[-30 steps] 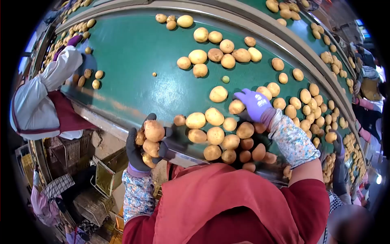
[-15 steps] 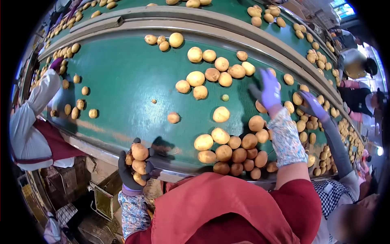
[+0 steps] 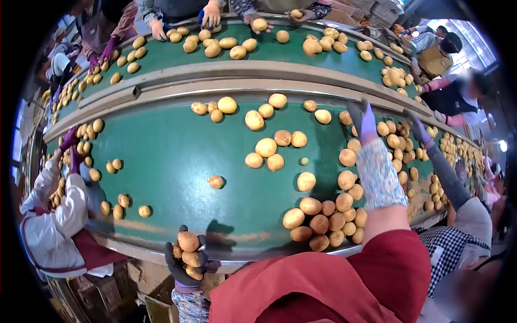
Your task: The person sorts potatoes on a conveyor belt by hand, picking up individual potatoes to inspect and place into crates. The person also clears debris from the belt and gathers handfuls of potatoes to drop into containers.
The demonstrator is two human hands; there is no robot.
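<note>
Since a second ago the right hand [image 3: 367, 121] in its purple glove has left the potatoes at the near edge and gone far out across the belt, while the left hand [image 3: 183, 267] has kept its load.

The wide green conveyor belt [image 3: 172, 156] carries loose pale brown potatoes in scattered groups. A grey metal divider [image 3: 215, 71] parts it from a second green belt [image 3: 161, 60], also strewn with potatoes, where other people's hands are at work along the far side.

A tight heap of potatoes [image 3: 323, 220] lies at the near edge, just beside the person's floral sleeve [image 3: 377, 175]. That forearm runs lengthwise away from the person toward the divider. The right hand's fingers are stretched out and slightly apart over potatoes by the far rim, closed on nothing; whether they touch one cannot be told.

To the right, a co-worker's grey-sleeved arm [image 3: 444, 172] reaches in alongside. At the left, a person in white sleeves [image 3: 64, 215] works over another cluster.

Below the belt's near rim, the dark-gloved left hand has its fingers clamped around a stack of small potatoes [image 3: 188, 243], piled one above another with the stack's length pointing up toward the belt.

A lone potato [image 3: 216, 181] and a small green round one [image 3: 305, 161] lie mid-belt.
</note>
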